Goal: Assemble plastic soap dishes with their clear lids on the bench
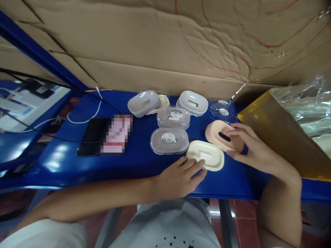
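My right hand grips a peach oval soap dish with a dark slot, thumb at the near edge and fingers over the top. Just left of it lies a cream soap dish piece with a raised bar in its middle. The fingers of my left hand rest, slightly apart, on its near left edge without grasping it. Beyond are two clear-lidded grey soap dishes, a near one and a farther one, both with round stickers.
Two grey slotted trays, one left and one right, sit at the back. Clear lids with stickers lie by the cardboard wall. A carton with plastic-wrapped pieces stands right. Phones and cables are left.
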A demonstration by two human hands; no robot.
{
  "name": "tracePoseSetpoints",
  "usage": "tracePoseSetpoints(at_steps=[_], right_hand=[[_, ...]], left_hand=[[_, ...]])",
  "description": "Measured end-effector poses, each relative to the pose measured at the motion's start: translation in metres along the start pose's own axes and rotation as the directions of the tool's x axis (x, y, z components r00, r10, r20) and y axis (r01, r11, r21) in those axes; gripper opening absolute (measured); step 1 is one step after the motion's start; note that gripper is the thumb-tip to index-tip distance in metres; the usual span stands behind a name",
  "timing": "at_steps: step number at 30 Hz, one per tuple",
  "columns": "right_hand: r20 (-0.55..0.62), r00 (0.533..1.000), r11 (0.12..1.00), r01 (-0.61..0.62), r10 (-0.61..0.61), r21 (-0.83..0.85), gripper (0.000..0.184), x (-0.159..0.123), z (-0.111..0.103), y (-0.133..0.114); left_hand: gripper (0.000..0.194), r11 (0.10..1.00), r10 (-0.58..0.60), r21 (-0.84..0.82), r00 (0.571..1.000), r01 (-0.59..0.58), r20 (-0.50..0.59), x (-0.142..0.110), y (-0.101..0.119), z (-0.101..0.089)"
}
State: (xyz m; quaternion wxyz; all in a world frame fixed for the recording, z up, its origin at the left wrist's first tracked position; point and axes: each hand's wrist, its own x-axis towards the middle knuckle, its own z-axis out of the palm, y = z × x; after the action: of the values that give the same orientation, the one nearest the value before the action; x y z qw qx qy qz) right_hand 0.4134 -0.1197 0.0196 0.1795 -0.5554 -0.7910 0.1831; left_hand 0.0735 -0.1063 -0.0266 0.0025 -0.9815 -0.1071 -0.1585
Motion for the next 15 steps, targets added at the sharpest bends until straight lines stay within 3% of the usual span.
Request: tracePoseSetpoints(at_steps=[4,6,10,15], right_hand=[[0.242,0.969,0.993,0.015,-0.042,0.113,0.062,-0.004,0.009,-0.022],[0.306,0.952,0.994,-0.019,-0.014,0.105,0.073,-0.005,0.015,-0.031],[0.301,0.953,0.999,-0.038,0.031,0.017,0.087,-0.004,0.029,-0.043],[0.297,0.955,0.998,0.033,-0.018,-0.048,0.086,-0.001,0.040,-0.049]], left_hand=[[0.046,0.991,-0.103,-0.098,0.992,0.095,-0.078,-0.012,-0.011,-0.002],[0.047,0.979,-0.147,-0.155,0.982,0.129,-0.115,-0.013,-0.015,-0.001],[0.037,0.970,-0.182,-0.185,0.974,0.155,-0.138,-0.010,-0.016,-0.001],[0.025,0.984,-0.155,-0.115,0.974,0.137,-0.165,-0.008,-0.015,-0.005]])
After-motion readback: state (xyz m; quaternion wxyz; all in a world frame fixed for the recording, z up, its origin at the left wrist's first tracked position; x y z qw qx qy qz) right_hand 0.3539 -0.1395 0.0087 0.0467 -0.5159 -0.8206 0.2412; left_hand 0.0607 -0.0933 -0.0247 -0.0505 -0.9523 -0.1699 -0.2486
